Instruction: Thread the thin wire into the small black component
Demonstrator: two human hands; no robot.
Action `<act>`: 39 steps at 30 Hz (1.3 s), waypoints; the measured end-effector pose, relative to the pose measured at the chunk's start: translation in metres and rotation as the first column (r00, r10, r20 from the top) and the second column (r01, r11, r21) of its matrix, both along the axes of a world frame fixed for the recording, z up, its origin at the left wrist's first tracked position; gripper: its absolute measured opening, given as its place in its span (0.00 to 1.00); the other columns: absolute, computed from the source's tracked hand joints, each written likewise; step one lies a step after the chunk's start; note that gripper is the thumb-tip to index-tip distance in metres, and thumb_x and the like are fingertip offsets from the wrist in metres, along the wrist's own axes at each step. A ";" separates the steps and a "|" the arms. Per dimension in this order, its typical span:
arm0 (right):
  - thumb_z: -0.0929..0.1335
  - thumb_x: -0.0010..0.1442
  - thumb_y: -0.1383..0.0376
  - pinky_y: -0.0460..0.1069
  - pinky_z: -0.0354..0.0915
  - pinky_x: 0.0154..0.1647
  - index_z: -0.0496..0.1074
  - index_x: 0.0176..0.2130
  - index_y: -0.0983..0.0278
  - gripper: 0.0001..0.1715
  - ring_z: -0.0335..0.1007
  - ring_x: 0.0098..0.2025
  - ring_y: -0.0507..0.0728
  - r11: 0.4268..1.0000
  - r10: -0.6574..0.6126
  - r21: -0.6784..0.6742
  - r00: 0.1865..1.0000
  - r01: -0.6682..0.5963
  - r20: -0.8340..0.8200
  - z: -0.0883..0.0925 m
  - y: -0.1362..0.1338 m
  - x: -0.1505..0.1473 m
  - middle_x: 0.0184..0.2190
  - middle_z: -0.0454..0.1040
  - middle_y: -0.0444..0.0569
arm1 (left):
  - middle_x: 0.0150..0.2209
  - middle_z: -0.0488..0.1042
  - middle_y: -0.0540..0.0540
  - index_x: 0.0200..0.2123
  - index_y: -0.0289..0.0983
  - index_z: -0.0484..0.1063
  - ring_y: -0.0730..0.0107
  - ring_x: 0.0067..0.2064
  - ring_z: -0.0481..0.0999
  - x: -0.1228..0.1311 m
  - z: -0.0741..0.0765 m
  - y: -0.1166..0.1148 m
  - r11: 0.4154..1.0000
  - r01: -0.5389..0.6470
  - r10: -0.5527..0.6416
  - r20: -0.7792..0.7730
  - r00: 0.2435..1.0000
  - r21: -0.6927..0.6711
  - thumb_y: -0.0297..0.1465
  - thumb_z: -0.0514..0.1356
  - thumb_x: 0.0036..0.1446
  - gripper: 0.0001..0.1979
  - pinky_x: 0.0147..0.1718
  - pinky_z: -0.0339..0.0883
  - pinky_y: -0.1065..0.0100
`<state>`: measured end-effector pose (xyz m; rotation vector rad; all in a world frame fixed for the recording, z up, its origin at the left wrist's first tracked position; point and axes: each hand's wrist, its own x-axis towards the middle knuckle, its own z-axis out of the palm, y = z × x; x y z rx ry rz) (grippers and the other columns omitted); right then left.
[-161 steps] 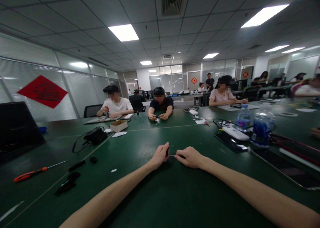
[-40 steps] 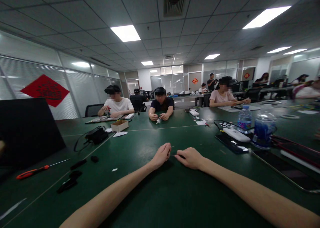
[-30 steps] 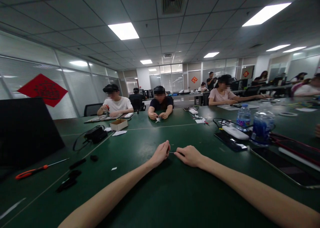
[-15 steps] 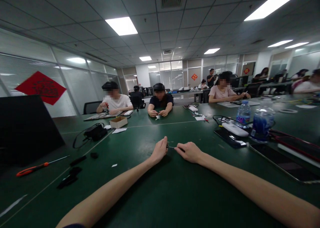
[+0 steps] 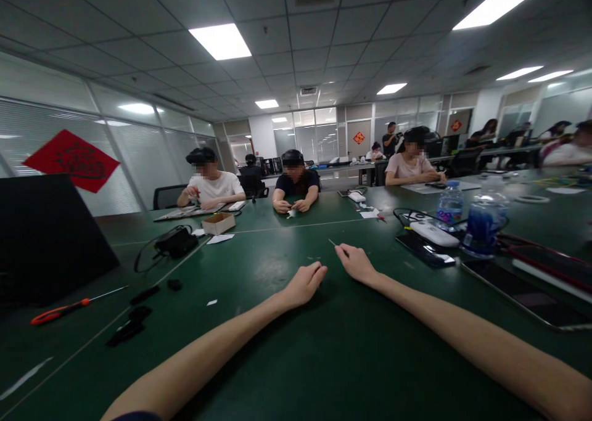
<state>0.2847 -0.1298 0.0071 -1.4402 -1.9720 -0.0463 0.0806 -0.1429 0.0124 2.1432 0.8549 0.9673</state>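
Over the middle of the green table [image 5: 259, 359], my left hand [image 5: 306, 283] is closed, its fingers bent together; whatever it holds is hidden. Just right of it and a little farther away, my right hand [image 5: 355, 262] pinches a thin metal rod [image 5: 332, 243], whose tip points up and to the left. The rest of that rod is covered by the fingers. A gap separates the two hands.
An orange-handled screwdriver [image 5: 60, 312], black pieces [image 5: 127, 331] and a black device [image 5: 176, 242] lie left, near an open box [image 5: 218, 223]. Phones [image 5: 522, 291], a white device [image 5: 433, 233] and bottles [image 5: 485, 224] stand or lie right. People sit across the table.
The rod in my right hand has come away from my left hand and now points up-left. My right hand moved slightly farther away; my left hand turned over and shifted slightly right.
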 end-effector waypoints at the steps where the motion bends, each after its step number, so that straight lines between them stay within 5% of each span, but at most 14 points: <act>1: 0.51 0.68 0.56 0.45 0.54 0.28 0.69 0.31 0.64 0.27 0.65 0.25 0.52 1.000 0.000 -0.005 1.000 0.000 -0.017 0.000 0.003 0.002 0.24 0.72 0.46 | 0.22 0.64 0.51 0.26 0.36 0.64 0.74 0.24 0.63 0.001 0.000 -0.002 1.000 0.005 -0.005 -0.001 1.000 0.002 0.45 0.48 0.60 0.20 0.27 0.54 0.72; 5: 0.52 0.67 0.55 0.45 0.54 0.28 0.69 0.34 0.63 0.25 0.65 0.24 0.51 0.996 0.082 -0.017 0.997 -0.082 0.008 -0.001 0.000 0.002 0.24 0.72 0.45 | 0.21 0.61 0.52 0.27 0.36 0.62 0.75 0.22 0.61 0.002 -0.002 0.005 0.990 -0.052 0.071 0.136 0.988 -0.133 0.48 0.47 0.59 0.21 0.23 0.53 0.73; 13: 0.56 0.66 0.55 0.45 0.56 0.31 0.71 0.38 0.62 0.20 0.69 0.27 0.52 0.964 0.262 -0.038 0.925 -0.261 0.274 0.005 -0.020 -0.009 0.27 0.74 0.47 | 0.17 0.48 0.58 0.28 0.38 0.56 0.82 0.15 0.45 -0.004 -0.010 0.028 0.860 0.109 0.128 0.418 0.900 -0.498 0.55 0.47 0.54 0.25 0.15 0.37 0.76; 21: 0.56 0.66 0.55 0.45 0.57 0.30 0.71 0.38 0.62 0.20 0.68 0.26 0.52 0.954 0.294 -0.019 0.917 -0.301 0.270 0.007 -0.021 -0.007 0.26 0.74 0.46 | 0.19 0.50 0.59 0.31 0.38 0.55 0.84 0.16 0.47 -0.003 -0.007 0.022 0.877 0.090 0.130 0.414 0.901 -0.472 0.48 0.58 0.51 0.21 0.16 0.40 0.78; 31: 0.55 0.66 0.55 0.44 0.57 0.30 0.71 0.39 0.62 0.21 0.69 0.27 0.52 0.955 0.292 -0.025 0.917 -0.296 0.272 0.008 -0.023 -0.008 0.27 0.74 0.47 | 0.19 0.52 0.58 0.31 0.37 0.57 0.84 0.16 0.49 -0.006 -0.015 0.029 0.870 0.123 0.106 0.424 0.899 -0.477 0.42 0.57 0.52 0.16 0.15 0.41 0.77; 39: 0.56 0.66 0.56 0.45 0.57 0.32 0.71 0.38 0.62 0.20 0.70 0.28 0.53 0.961 0.266 0.000 0.919 -0.278 0.292 0.004 -0.020 -0.008 0.27 0.74 0.47 | 0.17 0.49 0.58 0.28 0.37 0.57 0.83 0.15 0.45 -0.005 -0.015 0.032 0.861 0.172 0.071 0.447 0.892 -0.479 0.49 0.53 0.55 0.20 0.15 0.37 0.77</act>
